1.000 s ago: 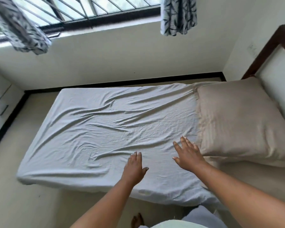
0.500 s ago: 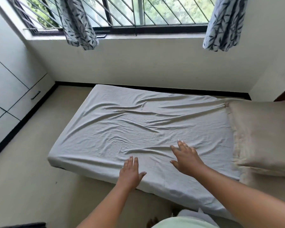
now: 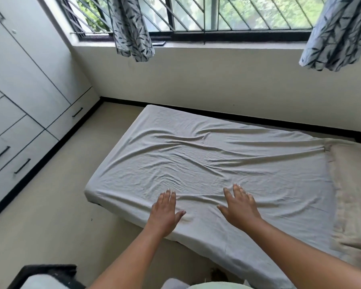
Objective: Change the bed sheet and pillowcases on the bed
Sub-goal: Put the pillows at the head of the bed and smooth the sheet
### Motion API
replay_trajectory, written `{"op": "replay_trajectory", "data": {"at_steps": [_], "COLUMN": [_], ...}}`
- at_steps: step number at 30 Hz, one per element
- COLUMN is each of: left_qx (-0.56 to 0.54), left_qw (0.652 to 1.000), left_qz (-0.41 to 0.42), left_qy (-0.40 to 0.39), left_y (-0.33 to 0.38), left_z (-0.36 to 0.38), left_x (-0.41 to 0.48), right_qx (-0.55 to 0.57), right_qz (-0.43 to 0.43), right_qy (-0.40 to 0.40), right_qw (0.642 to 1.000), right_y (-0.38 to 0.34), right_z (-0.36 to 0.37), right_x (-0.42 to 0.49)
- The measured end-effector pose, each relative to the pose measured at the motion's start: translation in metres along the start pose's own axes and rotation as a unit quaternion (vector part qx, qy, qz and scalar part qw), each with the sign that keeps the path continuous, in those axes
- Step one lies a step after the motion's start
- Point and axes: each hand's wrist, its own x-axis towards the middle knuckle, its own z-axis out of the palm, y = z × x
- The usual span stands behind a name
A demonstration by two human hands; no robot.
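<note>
A: Bedroom, seen from over the near edge of the bed. Your bed sheet (image 3: 217,163), pale grey and creased, covers the mattress. Long folds run across it toward the pillow (image 3: 354,195) at the right end.

B: Note your left grip (image 3: 165,211). It lies palm down on the sheet, close to the near edge. Its fingers (image 3: 168,197) are straight and held together, and the thumb is spread out to the side. It holds nothing and only rests on the cloth.

A: Your right grip (image 3: 240,207) lies near it, on the side toward the pillow, and is also palm down. Its fingers (image 3: 238,190) are extended and slightly fanned, with the tips on the sheet. You cannot tell from this view whether the palm itself presses down.

B: Both grips are therefore fully open and apart from each other. A low ridge of fabric runs just ahead of the fingertips.

A: The pillow, in a beige case, rests at the head of the bed, well apart from your right grip. The frame edge cuts off part of it.

B: Background: a barred window (image 3: 238,13) is set above the far wall. A leaf-printed left curtain (image 3: 131,28) and right curtain (image 3: 338,32) hang before it. A white wardrobe (image 3: 19,80) with dark handles stands at the left. Beige floor (image 3: 50,215) lies between the wardrobe and the bed.
</note>
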Motion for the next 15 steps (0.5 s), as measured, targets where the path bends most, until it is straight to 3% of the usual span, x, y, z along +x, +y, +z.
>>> {"op": "replay_trajectory", "data": {"at_steps": [7, 15], "left_qx": [-0.019, -0.060], "left_qw": [0.998, 0.994], "left_qz": [-0.057, -0.077], "left_qy": [0.008, 0.040], "left_y": [-0.065, -0.185], "left_z": [-0.029, -0.070], "left_x": [0.006, 0.026], "right_qx": [-0.017, -0.029], "right_qz": [-0.039, -0.053], "right_qy": [0.022, 0.065], "right_qw": [0.999, 0.996], "right_y": [-0.071, -0.208], "right_z": [-0.015, -0.032], "right_x": [0.042, 0.100]}}
